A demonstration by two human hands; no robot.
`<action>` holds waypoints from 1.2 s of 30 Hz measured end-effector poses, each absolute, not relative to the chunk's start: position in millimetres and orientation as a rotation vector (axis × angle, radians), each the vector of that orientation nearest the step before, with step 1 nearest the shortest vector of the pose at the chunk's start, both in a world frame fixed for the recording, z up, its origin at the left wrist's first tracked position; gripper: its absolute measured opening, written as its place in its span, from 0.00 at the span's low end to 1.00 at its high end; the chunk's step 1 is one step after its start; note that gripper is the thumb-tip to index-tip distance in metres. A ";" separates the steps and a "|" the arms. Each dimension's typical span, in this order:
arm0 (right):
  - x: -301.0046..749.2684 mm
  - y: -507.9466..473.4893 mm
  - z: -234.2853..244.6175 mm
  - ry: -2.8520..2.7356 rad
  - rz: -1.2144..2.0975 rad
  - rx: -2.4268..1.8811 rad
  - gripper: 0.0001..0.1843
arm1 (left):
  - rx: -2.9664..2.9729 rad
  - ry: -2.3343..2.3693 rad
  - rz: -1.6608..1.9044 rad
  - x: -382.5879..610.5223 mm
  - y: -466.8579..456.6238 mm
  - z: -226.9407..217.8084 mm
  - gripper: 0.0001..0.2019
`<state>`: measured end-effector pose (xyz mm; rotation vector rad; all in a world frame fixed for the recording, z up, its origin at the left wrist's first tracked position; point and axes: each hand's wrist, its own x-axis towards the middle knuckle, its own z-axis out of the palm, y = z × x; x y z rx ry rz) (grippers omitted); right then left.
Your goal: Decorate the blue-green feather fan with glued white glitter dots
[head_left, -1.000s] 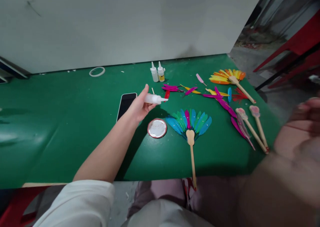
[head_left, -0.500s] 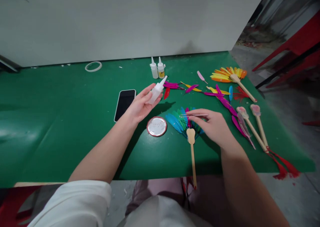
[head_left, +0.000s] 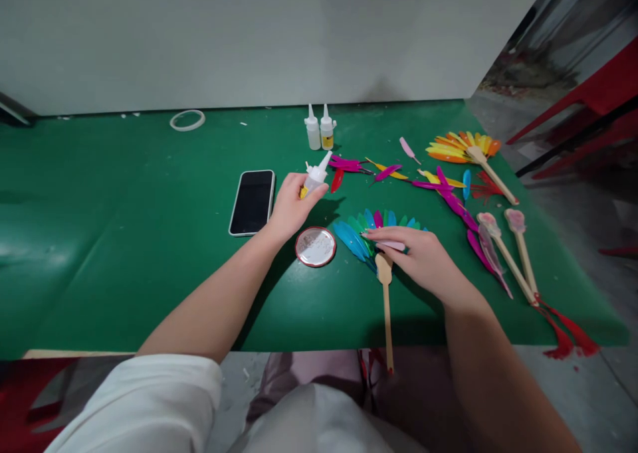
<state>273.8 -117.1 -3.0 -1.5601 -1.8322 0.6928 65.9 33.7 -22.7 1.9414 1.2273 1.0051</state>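
My left hand (head_left: 289,206) is closed round a small white glue bottle (head_left: 315,173), held upright with its nozzle pointing up, just above a round red-rimmed lid (head_left: 315,246). My right hand (head_left: 416,255) lies flat, fingers stretched, pressing on a feather fan (head_left: 366,230) of blue, green and pink feathers. The fan's wooden handle (head_left: 386,313) runs toward me over the table's front edge.
A black phone (head_left: 252,201) lies left of my left hand. Two glue bottles (head_left: 319,127) stand at the back, with loose feathers (head_left: 393,173), an orange-yellow fan (head_left: 463,147) and two wooden sticks (head_left: 513,254) to the right. A white ring (head_left: 187,119) lies at the far left back.
My right hand came down from near the camera onto the feather fan. My left hand tipped the glue bottle from lying sideways to upright and drew it lower.
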 end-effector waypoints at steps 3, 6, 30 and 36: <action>273.5 -119.7 -4.2 -1.861 0.671 -1.525 0.16 | 2.164 1.316 0.993 64.3 34.0 -20.0 0.14; 273.0 -122.7 -6.9 -1.881 0.610 -1.515 0.17 | 2.143 1.352 0.994 62.7 36.4 -22.1 0.14; 271.3 -128.5 -22.7 -1.958 0.354 -1.418 0.16 | 2.025 1.390 0.959 66.6 39.7 -38.0 0.18; 271.0 -127.8 -22.0 -1.966 0.338 -1.417 0.16 | 1.982 1.475 0.922 64.5 34.8 -33.1 0.27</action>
